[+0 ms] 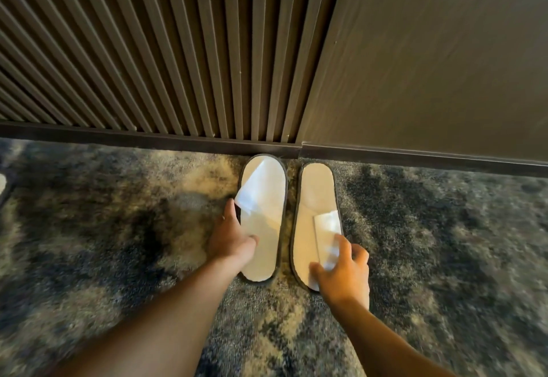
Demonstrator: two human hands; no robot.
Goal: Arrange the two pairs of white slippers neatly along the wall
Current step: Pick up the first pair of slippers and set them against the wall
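Left grip [234, 237] pinches the left slipper's [264, 216] strap; right grip [344, 272] clutches the right slipper's [314, 207] strap; tugging could skew either slipper.

We find no text, label, brand, number or sign that we can read anywhere in this view
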